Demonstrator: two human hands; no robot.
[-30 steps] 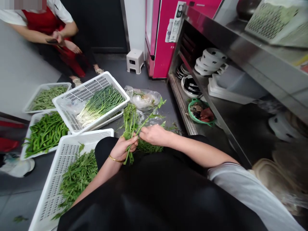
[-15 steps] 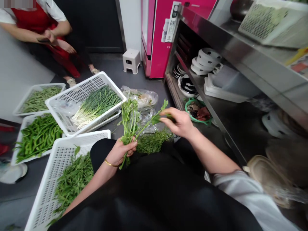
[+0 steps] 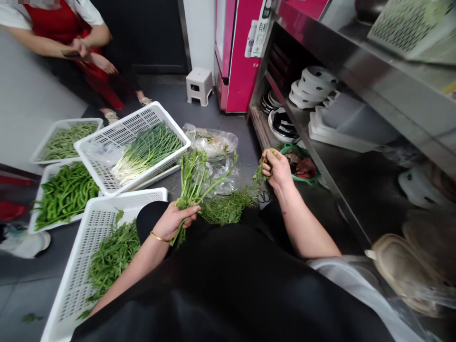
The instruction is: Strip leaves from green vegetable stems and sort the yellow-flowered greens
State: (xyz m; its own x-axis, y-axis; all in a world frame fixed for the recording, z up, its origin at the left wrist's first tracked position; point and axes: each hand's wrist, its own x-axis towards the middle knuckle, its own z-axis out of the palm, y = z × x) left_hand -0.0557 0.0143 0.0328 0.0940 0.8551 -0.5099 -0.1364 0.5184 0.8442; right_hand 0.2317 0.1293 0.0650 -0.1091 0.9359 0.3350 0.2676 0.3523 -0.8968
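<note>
A bunch of leafy celery-like stalks (image 3: 192,178) rises from my left hand (image 3: 180,219), whose fingers are closed around its lower stems. One stalk leans out to the right, its upper end nearly bare. My right hand (image 3: 277,167) is closed on a few torn green leaves (image 3: 261,175), apart from the bunch. Below and between the hands lies a heap of green trimmings (image 3: 230,207). At my left, a white basket (image 3: 76,266) holds loose leafy greens (image 3: 114,256).
Other white baskets hold scallions (image 3: 149,152), green peppers (image 3: 66,192) and green beans (image 3: 73,140). Plastic bags (image 3: 213,142) lie on the floor ahead. A metal shelf (image 3: 342,180) runs along the right. A person in a red apron (image 3: 50,21) sits at the far left, near a stool (image 3: 199,86).
My right hand has drawn away from the leaning stalk to the right, taking leaves from it. The left hand still grips the bunch. The whole view has shifted slightly.
</note>
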